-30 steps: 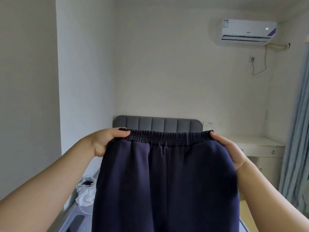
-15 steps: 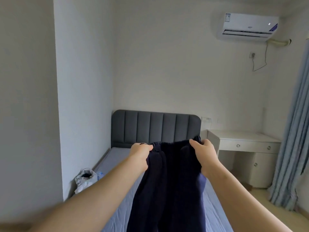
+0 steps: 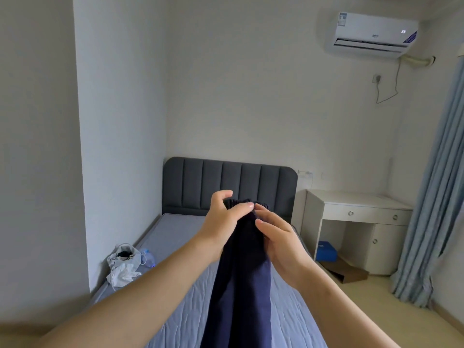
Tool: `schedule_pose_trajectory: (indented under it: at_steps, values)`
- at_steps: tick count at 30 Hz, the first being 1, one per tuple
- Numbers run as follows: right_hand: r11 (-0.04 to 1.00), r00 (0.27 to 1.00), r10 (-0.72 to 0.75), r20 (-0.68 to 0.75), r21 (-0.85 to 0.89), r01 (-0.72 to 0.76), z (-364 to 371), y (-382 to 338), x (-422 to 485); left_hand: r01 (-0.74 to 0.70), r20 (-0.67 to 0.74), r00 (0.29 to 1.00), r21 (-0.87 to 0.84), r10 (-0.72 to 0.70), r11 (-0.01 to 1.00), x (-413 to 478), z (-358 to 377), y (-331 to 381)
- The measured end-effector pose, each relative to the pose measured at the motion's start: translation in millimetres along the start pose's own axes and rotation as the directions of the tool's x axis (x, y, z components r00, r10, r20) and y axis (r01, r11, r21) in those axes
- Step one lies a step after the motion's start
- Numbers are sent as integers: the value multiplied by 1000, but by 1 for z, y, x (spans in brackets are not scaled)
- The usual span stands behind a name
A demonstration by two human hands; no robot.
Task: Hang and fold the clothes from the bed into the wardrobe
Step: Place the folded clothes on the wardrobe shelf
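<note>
Dark navy trousers (image 3: 242,280) hang lengthwise from both my hands above the bed (image 3: 180,307), folded in half so the two legs lie together. My left hand (image 3: 222,223) pinches the gathered elastic waistband at its top. My right hand (image 3: 276,243) holds the same waistband from the right side, fingers curled against the cloth. The two hands nearly touch. The trousers' lower ends drop out of view below. No wardrobe is in view.
A grey padded headboard (image 3: 228,184) backs the bed with its blue-grey mattress. A white bag with small items (image 3: 124,262) lies at the bed's left edge by the wall. A white desk (image 3: 356,222) stands right, blue curtains (image 3: 437,197) beyond it.
My hands came together, folding the spread waistband in half, and lowered the trousers away from my face. More of the bed and desk now shows.
</note>
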State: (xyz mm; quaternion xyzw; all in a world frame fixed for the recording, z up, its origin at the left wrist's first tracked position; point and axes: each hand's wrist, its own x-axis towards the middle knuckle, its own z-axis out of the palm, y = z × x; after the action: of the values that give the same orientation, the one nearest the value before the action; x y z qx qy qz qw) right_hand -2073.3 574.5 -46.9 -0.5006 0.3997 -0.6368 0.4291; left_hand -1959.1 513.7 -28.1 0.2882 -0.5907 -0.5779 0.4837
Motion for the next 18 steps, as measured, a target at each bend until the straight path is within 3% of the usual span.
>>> schedule_pose_trajectory:
  at_steps: [3, 5, 7, 9, 12, 14, 17, 18]
  values:
    - [999, 993, 47, 111, -1, -48, -2, -4, -4, -107, 70, 993, 262, 92, 959, 0, -10, -3]
    - [987, 992, 57, 114, -153, -40, -3, -9, -3, -140, 69, 990, 371, 123, 918, 0, -16, -3]
    - [937, 1000, -16, 16, -348, 21, -3, -17, -2, -122, 60, 992, 363, 108, 924, 1, -20, -1]
    - [828, 974, -205, -100, -548, 118, -4, -27, 0, -100, 88, 993, 327, 76, 940, 2, -25, 1]
    - [518, 943, -331, 35, -828, 213, -9, -33, 6, -121, 175, 982, 279, 73, 953, 2, -32, 8]
    - [442, 964, -254, 80, -877, 189, -14, -32, 11, -136, 208, 974, 221, 90, 966, 3, -36, 16]
    - [563, 986, -36, 165, -812, 156, -17, -41, 15, -133, 230, 968, 140, 99, 981, 8, -44, 29]
    - [545, 978, 37, 204, -825, 151, -18, -45, 15, -134, 239, 966, 138, 98, 981, 9, -47, 31]
